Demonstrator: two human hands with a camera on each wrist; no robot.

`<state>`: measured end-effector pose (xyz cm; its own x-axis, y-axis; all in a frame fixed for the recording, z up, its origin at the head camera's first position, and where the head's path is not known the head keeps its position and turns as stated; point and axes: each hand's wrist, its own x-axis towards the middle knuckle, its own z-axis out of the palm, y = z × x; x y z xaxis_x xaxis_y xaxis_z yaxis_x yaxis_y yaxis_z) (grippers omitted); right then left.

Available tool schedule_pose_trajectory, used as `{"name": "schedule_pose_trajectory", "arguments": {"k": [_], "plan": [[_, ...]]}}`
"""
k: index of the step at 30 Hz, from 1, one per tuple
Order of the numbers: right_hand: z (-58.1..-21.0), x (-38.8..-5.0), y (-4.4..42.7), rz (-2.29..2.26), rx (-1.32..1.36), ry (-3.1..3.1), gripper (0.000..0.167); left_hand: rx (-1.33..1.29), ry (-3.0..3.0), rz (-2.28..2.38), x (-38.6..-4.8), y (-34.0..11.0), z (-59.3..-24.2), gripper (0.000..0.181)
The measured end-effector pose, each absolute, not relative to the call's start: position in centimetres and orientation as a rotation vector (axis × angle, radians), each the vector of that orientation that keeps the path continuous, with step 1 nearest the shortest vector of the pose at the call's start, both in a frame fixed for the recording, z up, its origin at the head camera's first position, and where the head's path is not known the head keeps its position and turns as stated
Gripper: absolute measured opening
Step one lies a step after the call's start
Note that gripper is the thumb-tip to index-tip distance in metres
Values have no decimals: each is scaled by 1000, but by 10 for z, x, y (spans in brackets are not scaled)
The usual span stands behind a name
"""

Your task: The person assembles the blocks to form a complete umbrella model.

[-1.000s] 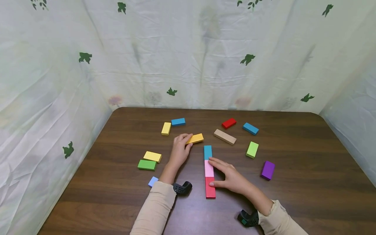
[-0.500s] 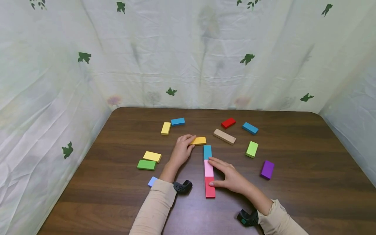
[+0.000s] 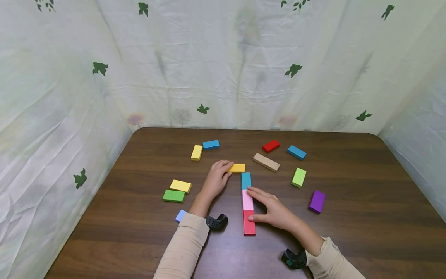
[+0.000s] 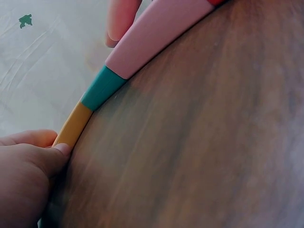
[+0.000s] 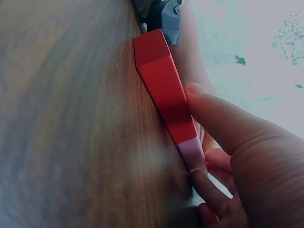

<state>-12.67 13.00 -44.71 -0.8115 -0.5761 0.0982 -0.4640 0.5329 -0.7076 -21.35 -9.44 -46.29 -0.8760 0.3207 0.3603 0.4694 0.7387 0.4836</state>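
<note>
The red block [image 3: 249, 228], then the pink block [image 3: 246, 203], are lying on the near side of the teal block [image 3: 246, 181], end to end with it, the row running straight away from me. My right hand [image 3: 270, 207] is touching that row from the teal block's near-right side, fingers spread, grasping nothing. Left of the teal block, my left hand [image 3: 215, 179] is pinching the orange block [image 3: 238, 168] at its left end, so it is clearly the nearer hand. The orange block is lying at the teal block's far-left corner, its long axis running crosswise to the row; I'm judging that corner decisive, though I can't be sure they're touching. Beyond and right of the teal block, a tan block [image 3: 266, 162] is lying aslant.
</note>
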Motion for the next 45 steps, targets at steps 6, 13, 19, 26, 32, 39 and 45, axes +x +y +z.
{"name": "schedule_pose_trajectory", "arguments": {"k": [6,13,19,26,32,39,45], "plan": [[-446,-126,130,-1154,-890,2614,74,-645,-2683,-837,-213,-94,-463,37],[-447,-127,130,-1140,-886,2611,74,-624,-2713,-849,-212,-94,-463,38],[-448,-127,130,-1139,-880,2608,74,-621,-2714,-859,-212,-94,-463,38],[-448,-127,130,-1136,-876,2605,74,-614,-2709,-859,-211,-94,-463,40],[-448,-127,130,-1133,-873,2604,74,-622,-2704,-857,-212,-94,-464,39],[-448,-127,130,-1138,-873,2604,74,-639,-2700,-846,-211,-94,-464,35],[-449,-127,130,-1144,-879,2607,74,-632,-2707,-845,-212,-94,-464,36]]}}
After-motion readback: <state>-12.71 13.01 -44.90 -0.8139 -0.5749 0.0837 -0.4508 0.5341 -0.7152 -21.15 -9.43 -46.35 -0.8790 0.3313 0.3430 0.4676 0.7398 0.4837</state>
